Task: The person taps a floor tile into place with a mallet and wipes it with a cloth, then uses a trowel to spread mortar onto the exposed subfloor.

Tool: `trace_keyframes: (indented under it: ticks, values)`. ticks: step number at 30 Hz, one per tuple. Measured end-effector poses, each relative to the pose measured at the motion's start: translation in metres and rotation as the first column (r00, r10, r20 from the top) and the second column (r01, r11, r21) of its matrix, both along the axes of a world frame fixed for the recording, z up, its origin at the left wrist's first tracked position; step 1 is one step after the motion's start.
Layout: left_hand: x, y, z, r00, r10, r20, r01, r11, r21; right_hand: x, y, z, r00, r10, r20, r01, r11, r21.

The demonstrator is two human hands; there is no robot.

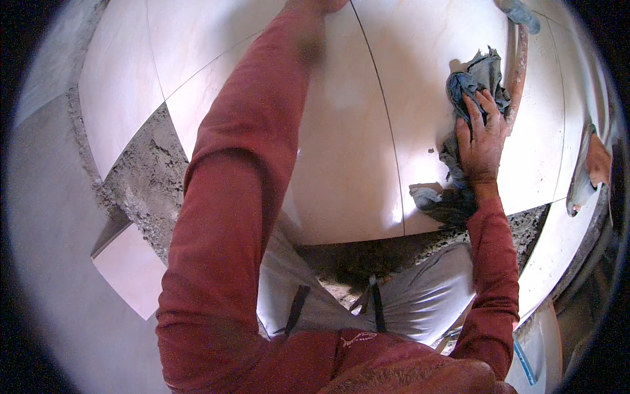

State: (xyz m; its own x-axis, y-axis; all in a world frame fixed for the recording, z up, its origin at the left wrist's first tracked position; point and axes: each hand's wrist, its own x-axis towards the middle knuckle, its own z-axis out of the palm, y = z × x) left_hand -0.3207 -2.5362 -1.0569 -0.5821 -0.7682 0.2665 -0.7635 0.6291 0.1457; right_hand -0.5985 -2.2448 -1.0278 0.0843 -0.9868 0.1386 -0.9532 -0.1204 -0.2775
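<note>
right hand (482,141) lay flat, fingers spread, pressing a grey rag (474,82) onto the laid tiles (341,131), which looked mostly clean, bare mortar (147,177) left beside them; left hand's grip out of view, can't tell

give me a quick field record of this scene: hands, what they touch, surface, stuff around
right hand: the right hand lies flat, fingers spread, pressing a grey rag
left hand: out of view past the top edge; only the red sleeve shows
surface: large pale glossy tiles with thin dark joints
rag: crumpled, bunched above and below the hand, lying on the tile
mortar: rough grey mortar bed bare at the tile edges, left and bottom
loose tile: a pale tile piece lies apart at lower left
clothing: grey trousers
</note>
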Motion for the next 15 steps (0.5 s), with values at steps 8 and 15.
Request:
trace_keyframes:
  ticks: [8,15]
  values:
    - [0.004,0.059,-0.015,0.99,0.138,-0.017,-0.138,0.99,-0.004,-0.006,0.003,-0.002,0.999,0.009,0.035,-0.009,1.0,-0.001]
    - [0.0,0.117,-0.005,0.981,0.192,-0.017,-0.193,0.977,-0.086,-0.001,0.002,-0.006,0.999,0.027,0.027,-0.025,0.997,-0.079]
